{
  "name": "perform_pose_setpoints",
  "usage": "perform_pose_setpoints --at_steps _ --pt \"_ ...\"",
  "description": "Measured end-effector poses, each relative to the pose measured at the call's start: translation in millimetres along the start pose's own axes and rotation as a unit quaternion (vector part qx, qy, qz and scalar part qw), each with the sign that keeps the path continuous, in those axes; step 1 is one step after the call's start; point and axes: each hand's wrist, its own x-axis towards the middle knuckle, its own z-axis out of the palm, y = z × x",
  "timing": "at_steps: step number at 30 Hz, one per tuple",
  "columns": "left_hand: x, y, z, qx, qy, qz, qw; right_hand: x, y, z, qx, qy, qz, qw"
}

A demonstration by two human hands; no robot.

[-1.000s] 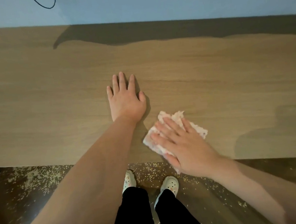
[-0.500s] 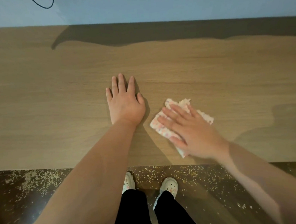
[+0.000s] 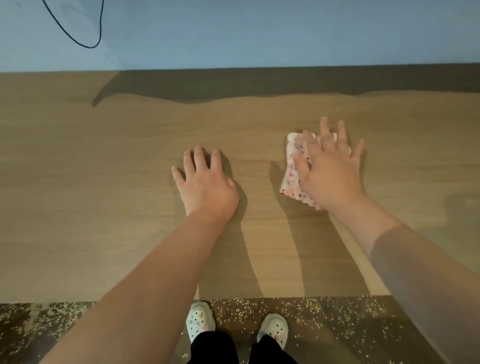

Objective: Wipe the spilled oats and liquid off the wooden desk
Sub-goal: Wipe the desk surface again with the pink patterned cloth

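Note:
A wooden desk (image 3: 77,193) fills the middle of the view. My right hand (image 3: 332,172) lies flat with spread fingers on a pink-and-white patterned cloth (image 3: 292,175), pressing it against the desk right of centre. The cloth shows mainly at the hand's left side; the rest is hidden beneath the palm. My left hand (image 3: 205,184) rests palm down on the bare wood, a short way left of the cloth, and holds nothing. No oats or liquid are visible on the desk surface.
Scattered oats (image 3: 313,309) cover the dark floor below the desk's front edge, around my white clogs (image 3: 200,319). A pale blue wall (image 3: 250,24) runs behind the desk, with a black cable (image 3: 93,45) looping down it at top left.
My right hand has slid the cloth away from the front edge, farther onto the desk and to the right. My left hand has stayed in place.

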Motion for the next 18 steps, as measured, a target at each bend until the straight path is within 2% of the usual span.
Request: perform_pose_setpoints --at_steps 1,3,5,7,10,12,13,16,17,18 --pt "4 4 -3 -0.009 0.003 -0.01 1.0 -3 3 -2 -0.019 0.008 -0.045 0.999" --pt "17 14 -8 -0.027 0.011 -0.009 1.0 -6 5 4 -0.049 -0.029 -0.145 0.988" --pt "34 25 -11 -0.04 0.017 0.013 0.999 3 12 13 -0.055 -0.059 -0.191 0.978" --pt "49 32 -10 -0.036 0.016 0.035 0.999 24 26 14 -0.046 -0.043 -0.165 0.984" --pt "62 32 -2 -0.026 0.0 0.031 0.999 57 35 13 -0.02 0.002 -0.023 1.0" --pt "63 30 3 -0.034 0.003 0.016 0.999 69 21 14 0.033 0.03 0.016 0.999" --pt "63 31 4 -0.04 0.003 0.015 0.999 72 10 14 0.066 0.036 -0.012 0.997" --pt "62 31 4 -0.043 0.005 0.017 0.999 71 -8 11 0.051 -0.003 -0.229 0.972" --pt "62 31 4 -0.043 0.006 0.017 0.999 75 -3 9 0.028 -0.015 -0.269 0.963" --pt "63 30 4 -0.044 0.005 0.016 0.999 83 6 7 0.014 -0.013 -0.268 0.963"
